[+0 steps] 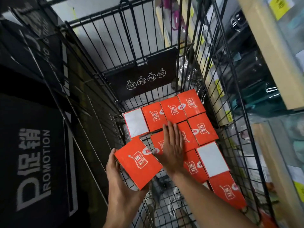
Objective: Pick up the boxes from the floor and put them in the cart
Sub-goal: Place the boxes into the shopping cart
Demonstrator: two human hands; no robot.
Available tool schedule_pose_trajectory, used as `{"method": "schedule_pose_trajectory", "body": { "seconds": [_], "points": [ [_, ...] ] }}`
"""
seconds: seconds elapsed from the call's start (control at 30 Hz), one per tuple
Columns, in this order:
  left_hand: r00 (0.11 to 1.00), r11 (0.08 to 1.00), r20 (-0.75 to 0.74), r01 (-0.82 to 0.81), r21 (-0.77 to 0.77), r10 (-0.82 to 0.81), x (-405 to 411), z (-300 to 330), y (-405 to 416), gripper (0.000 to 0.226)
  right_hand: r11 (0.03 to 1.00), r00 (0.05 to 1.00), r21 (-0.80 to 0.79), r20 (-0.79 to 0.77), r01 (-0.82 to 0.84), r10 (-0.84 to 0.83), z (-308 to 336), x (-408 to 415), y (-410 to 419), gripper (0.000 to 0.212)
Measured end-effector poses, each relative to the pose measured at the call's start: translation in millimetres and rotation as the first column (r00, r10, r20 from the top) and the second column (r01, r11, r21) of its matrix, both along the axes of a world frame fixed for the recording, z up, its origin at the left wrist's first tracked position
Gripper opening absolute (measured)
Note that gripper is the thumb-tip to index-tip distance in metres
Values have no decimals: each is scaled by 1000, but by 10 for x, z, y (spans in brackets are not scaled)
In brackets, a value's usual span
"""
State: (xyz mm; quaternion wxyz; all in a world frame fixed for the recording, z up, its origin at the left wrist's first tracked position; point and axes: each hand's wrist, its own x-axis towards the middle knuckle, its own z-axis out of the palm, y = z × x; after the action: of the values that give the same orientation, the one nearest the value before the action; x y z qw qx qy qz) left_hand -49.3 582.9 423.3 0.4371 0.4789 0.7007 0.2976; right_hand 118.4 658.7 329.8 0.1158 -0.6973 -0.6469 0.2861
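Note:
Several red boxes with white labels lie flat on the floor of the black wire cart (233, 89); two of them show a white face, one (136, 122) at the far left and one (212, 160) on the right. My left hand (118, 176) grips one red box (139, 163) from below and holds it tilted above the cart's near left part. My right hand (172, 148) lies flat with straight fingers on a red box (158, 142) in the middle row, pressing on it.
A black promotion sign panel (32, 162) stands against the cart's left side. The cart's folded black child-seat flap (141, 76) with pictograms is at the far end. Store shelves (271, 79) with packaged goods run along the right.

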Motion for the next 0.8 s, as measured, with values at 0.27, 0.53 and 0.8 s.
{"method": "schedule_pose_trajectory", "body": {
  "seconds": [0.27, 0.53, 0.8],
  "points": [
    [988, 994, -111, 109, -2, -108, 59, 213, 319, 143, 998, 997, -19, -53, -58, 57, 335, 358, 18, 113],
    [936, 958, -201, 281, -59, -287, 43, -157, 661, 127, 995, 991, 93, -129, 46, -33, 726, 790, -43, 103],
    [930, 956, -223, 277, -92, -291, 110, -436, 606, 120, 989, 981, 98, -172, 113, -95, 734, 876, -166, 94]
  ]
}}
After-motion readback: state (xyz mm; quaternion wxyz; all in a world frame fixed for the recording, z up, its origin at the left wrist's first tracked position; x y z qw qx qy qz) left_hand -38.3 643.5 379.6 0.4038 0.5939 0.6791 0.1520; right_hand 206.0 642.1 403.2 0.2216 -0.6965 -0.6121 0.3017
